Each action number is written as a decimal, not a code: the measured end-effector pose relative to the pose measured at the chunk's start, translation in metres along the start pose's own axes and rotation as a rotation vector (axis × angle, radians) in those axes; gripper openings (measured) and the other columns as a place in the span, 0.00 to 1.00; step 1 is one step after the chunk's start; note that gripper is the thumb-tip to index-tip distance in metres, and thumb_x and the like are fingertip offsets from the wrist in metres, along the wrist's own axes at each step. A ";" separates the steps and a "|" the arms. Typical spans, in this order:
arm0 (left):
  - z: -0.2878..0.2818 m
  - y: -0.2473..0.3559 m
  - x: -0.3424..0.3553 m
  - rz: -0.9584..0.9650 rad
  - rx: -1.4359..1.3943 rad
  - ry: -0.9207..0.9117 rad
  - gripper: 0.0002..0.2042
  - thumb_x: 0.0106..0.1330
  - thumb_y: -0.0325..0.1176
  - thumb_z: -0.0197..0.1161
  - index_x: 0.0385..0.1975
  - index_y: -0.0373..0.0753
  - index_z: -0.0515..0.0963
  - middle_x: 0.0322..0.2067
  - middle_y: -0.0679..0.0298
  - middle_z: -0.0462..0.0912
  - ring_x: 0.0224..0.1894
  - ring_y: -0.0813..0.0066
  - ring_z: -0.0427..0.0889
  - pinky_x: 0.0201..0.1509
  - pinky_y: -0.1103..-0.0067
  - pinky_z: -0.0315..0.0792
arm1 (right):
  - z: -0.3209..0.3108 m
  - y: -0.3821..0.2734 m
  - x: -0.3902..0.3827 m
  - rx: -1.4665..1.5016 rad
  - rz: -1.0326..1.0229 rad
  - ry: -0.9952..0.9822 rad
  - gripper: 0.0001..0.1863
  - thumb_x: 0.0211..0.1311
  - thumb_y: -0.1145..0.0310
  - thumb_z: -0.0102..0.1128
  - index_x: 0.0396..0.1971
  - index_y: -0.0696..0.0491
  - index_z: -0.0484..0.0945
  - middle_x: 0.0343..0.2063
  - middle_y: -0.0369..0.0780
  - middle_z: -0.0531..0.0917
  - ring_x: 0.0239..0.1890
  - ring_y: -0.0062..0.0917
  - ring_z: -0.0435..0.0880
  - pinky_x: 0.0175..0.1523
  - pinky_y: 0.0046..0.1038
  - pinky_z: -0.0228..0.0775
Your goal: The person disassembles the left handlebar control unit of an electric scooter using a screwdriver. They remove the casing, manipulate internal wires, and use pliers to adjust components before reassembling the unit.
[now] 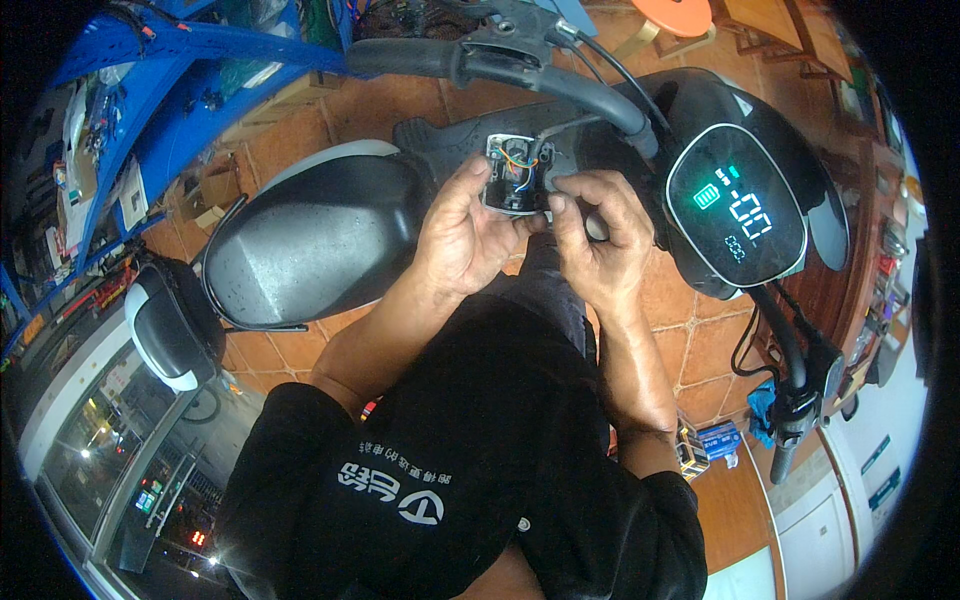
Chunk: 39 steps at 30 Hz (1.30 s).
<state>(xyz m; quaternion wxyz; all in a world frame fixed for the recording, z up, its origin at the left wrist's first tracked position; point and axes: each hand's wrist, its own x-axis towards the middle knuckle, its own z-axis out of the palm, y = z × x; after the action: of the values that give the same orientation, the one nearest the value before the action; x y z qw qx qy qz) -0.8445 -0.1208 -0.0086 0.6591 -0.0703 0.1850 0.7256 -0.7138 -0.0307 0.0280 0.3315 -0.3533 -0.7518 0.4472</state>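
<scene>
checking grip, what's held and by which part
Open housing with wires, by its left edge, in the left hand; whether the right hand grips is unclear.

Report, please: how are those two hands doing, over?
Left hand holding small open case. Right hand at its right edge. Coloured wires exposed inside. Handlebar beyond, not blocking.

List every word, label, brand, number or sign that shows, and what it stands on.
I can't copy the wording, only place it:
White digits, green battery sign: lit, rounded black glass display.
White lettering and logo: black fabric shirt.
Pale print: small blue box, too small to read.
Red glowing marks, lower left: too blurred to read.
Small black open housing with coloured wires: no readable text.
</scene>
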 end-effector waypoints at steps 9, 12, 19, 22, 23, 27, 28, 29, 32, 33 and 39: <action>0.016 0.003 0.001 0.102 0.173 0.001 0.17 0.71 0.39 0.52 0.57 0.42 0.66 0.51 0.60 0.75 0.53 0.68 0.77 0.53 0.64 0.77 | 0.007 -0.008 0.008 -0.074 -0.005 -0.023 0.09 0.49 0.76 0.67 0.33 0.54 0.83 0.23 0.40 0.79 0.23 0.31 0.79 0.29 0.28 0.71; 0.011 0.003 0.001 0.110 0.171 -0.042 0.19 0.71 0.38 0.54 0.58 0.42 0.65 0.51 0.61 0.75 0.54 0.69 0.76 0.55 0.63 0.76 | 0.013 -0.011 0.017 -0.112 -0.048 -0.020 0.09 0.49 0.77 0.66 0.33 0.53 0.83 0.22 0.41 0.79 0.23 0.32 0.79 0.28 0.30 0.72; 0.007 0.006 0.003 0.144 0.262 -0.058 0.21 0.69 0.36 0.57 0.60 0.40 0.64 0.51 0.60 0.74 0.55 0.69 0.75 0.57 0.63 0.75 | 0.017 -0.014 0.025 -0.119 -0.050 -0.016 0.07 0.48 0.76 0.67 0.30 0.53 0.83 0.23 0.42 0.81 0.23 0.34 0.82 0.27 0.32 0.74; 0.006 0.004 0.001 0.178 0.293 -0.036 0.24 0.68 0.34 0.59 0.62 0.38 0.62 0.51 0.59 0.74 0.55 0.69 0.74 0.58 0.64 0.73 | 0.021 -0.015 0.027 -0.152 -0.038 0.008 0.05 0.47 0.75 0.67 0.27 0.54 0.82 0.24 0.42 0.81 0.23 0.35 0.83 0.27 0.32 0.75; 0.004 0.003 0.001 0.193 0.305 -0.040 0.25 0.67 0.33 0.59 0.63 0.37 0.61 0.51 0.59 0.74 0.55 0.69 0.74 0.59 0.65 0.72 | 0.021 -0.016 0.028 -0.169 -0.038 0.018 0.05 0.47 0.75 0.67 0.26 0.54 0.81 0.24 0.42 0.81 0.24 0.35 0.83 0.28 0.32 0.75; -0.002 0.001 0.003 0.301 0.437 -0.055 0.29 0.67 0.32 0.60 0.66 0.33 0.58 0.52 0.58 0.74 0.55 0.71 0.73 0.59 0.71 0.70 | 0.021 -0.020 0.033 -0.171 -0.009 0.017 0.05 0.46 0.75 0.67 0.25 0.55 0.81 0.23 0.43 0.81 0.24 0.35 0.83 0.29 0.31 0.75; -0.002 0.001 0.004 0.326 0.476 -0.068 0.29 0.67 0.32 0.60 0.66 0.32 0.57 0.52 0.58 0.73 0.55 0.72 0.73 0.59 0.73 0.69 | 0.020 -0.021 0.034 -0.157 0.001 0.015 0.05 0.46 0.75 0.67 0.25 0.56 0.81 0.22 0.43 0.81 0.24 0.35 0.83 0.30 0.31 0.76; -0.002 0.002 0.004 0.351 0.515 -0.082 0.30 0.67 0.32 0.60 0.66 0.31 0.56 0.52 0.58 0.73 0.55 0.73 0.73 0.59 0.74 0.69 | 0.020 -0.021 0.035 -0.143 0.012 0.012 0.04 0.46 0.75 0.66 0.24 0.56 0.81 0.22 0.43 0.81 0.24 0.35 0.83 0.30 0.32 0.76; -0.005 0.003 0.003 0.388 0.598 -0.104 0.31 0.68 0.32 0.60 0.66 0.30 0.56 0.54 0.58 0.73 0.55 0.74 0.72 0.60 0.75 0.67 | 0.022 -0.020 0.034 -0.111 0.039 0.034 0.03 0.45 0.76 0.66 0.22 0.56 0.80 0.21 0.43 0.81 0.23 0.35 0.82 0.30 0.32 0.75; -0.006 0.003 0.003 0.394 0.620 -0.108 0.31 0.68 0.33 0.60 0.67 0.30 0.56 0.54 0.58 0.72 0.55 0.74 0.72 0.61 0.75 0.66 | 0.024 -0.020 0.032 -0.095 0.078 0.043 0.03 0.45 0.76 0.65 0.22 0.56 0.80 0.21 0.43 0.81 0.23 0.34 0.82 0.30 0.31 0.75; -0.007 0.006 0.004 0.434 0.759 -0.132 0.29 0.68 0.33 0.59 0.66 0.31 0.57 0.56 0.58 0.71 0.57 0.72 0.71 0.63 0.74 0.64 | 0.037 -0.013 0.024 -0.011 0.197 0.127 0.04 0.44 0.75 0.65 0.19 0.55 0.77 0.20 0.42 0.80 0.21 0.32 0.81 0.28 0.30 0.73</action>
<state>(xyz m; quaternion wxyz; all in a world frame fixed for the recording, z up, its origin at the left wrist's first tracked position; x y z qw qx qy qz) -0.8522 -0.1205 -0.0152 0.4809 0.2636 0.4062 0.7309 -0.7602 -0.0313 0.0297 0.3308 -0.4547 -0.6936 0.4501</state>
